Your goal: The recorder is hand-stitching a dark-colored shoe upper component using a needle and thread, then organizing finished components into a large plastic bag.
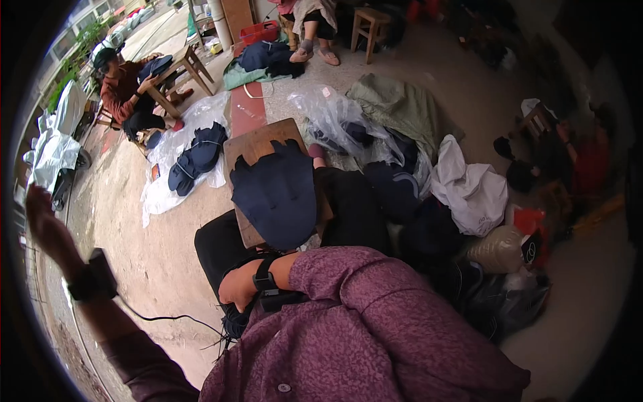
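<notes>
My left hand [48, 224] is raised far out to the left, its fingers stretched out and holding nothing; a black band with a box-shaped device [94, 276] sits on that wrist. Across my body, my right hand [238, 288] points down beside my left thigh, just above a dark fringed bundle [234, 323]. Its fingers are mostly hidden, and I cannot see whether they grip anything. A black strap [264, 276] circles the right wrist. Before me, dark navy fabric pieces [278, 194] with a jagged far edge lie on a wooden stool top [234, 144].
Left of the stool, a tied navy cloth bundle [197, 157] lies on plastic sheeting [155, 194]. A black cable [167, 317] runs from my left wrist. Cloth heaps and a white sack [469, 187] crowd the right. Another person [124, 90] works at a wooden bench [181, 70]; others sit farther off.
</notes>
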Demonstrator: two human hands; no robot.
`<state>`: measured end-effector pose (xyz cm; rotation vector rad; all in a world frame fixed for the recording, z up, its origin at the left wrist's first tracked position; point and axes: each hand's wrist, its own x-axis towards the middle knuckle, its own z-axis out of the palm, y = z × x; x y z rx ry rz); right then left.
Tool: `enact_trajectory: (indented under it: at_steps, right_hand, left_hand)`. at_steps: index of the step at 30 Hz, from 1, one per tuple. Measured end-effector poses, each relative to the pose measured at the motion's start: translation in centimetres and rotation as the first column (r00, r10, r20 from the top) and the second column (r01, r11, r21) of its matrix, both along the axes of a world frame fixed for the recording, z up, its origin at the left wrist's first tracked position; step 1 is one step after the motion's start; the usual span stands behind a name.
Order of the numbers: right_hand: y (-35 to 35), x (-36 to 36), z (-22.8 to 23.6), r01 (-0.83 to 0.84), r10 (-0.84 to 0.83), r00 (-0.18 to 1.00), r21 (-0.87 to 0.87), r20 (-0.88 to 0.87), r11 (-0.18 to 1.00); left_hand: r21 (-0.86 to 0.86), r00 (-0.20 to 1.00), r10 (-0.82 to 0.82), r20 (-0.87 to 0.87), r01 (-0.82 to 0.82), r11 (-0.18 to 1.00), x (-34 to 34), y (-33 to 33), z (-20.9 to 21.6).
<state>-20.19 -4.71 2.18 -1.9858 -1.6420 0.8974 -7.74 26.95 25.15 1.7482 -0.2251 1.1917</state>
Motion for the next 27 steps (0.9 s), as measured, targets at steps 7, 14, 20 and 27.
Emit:
enact_trajectory:
  at_steps: [7,14,20,27]
  right_hand:
    - [-12.7,5.2,2.6,0.415,-0.2,0.838,0.355,-0.507,0.838]
    - [-34.9,6.9,-4.5,1.0,-0.284,0.015,0.007,-0.959,0.03]
    - [-47.2,7.2,-19.4,0.733,0.016,-0.409,-0.339,-0.912,-0.59]
    - [-54.3,12.7,-32.1,0.624,-0.566,-0.71,-0.002,-0.418,-0.782]
  left_hand:
    - [-0.16,0.69,-0.445,-0.57,0.439,0.884,-0.8,-23.5,-22.2]
    - [0.497,0.771,-0.084,-0.631,0.486,0.719,4.2,-30.6,-26.3]
    - [0.648,0.795,0.02,-0.606,0.478,0.593,3.2,-32.8,-28.9]
    - [0.654,0.778,0.051,-0.626,0.489,0.577,2.4,-31.6,-28.3]
